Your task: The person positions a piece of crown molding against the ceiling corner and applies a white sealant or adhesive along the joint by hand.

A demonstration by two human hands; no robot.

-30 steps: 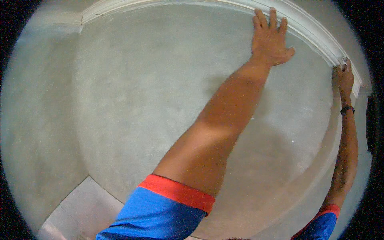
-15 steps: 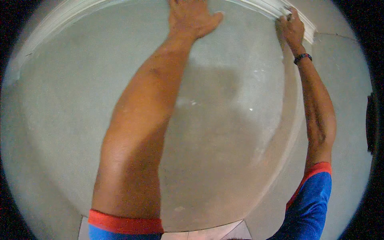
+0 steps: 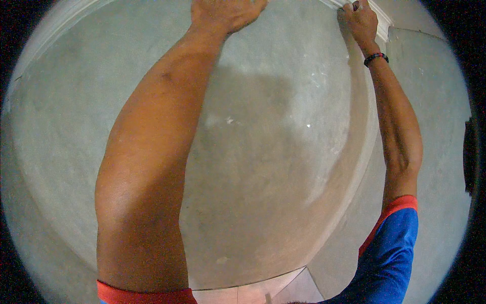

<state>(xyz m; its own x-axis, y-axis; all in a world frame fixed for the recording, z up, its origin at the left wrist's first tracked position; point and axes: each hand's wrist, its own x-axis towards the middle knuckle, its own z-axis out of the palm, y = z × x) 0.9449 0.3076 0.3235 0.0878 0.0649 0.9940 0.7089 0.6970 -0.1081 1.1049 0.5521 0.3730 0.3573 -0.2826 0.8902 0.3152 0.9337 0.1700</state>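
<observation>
My left hand is raised at the top of the view, pressed to the grey-green plastered wall. Its thumb sticks out to the side; the fingertips are cut off by the upper edge. At the upper right, my right hand has its fingers curled by the white ceiling moulding, close to the corner. Something small, partly pale and partly dark, shows at those fingers, but its kind is unclear. A dark beaded bracelet circles the right wrist.
The moulding runs along the wall's top, curving down at the left. A second wall meets this one at the right. Pale floor tiles show at the bottom. A dark object stands at the right rim. My shadow falls across the wall's middle.
Both hands sit higher and farther left in the picture, the left one now more cut off by the top edge. The wall marks have shifted up and left too.
</observation>
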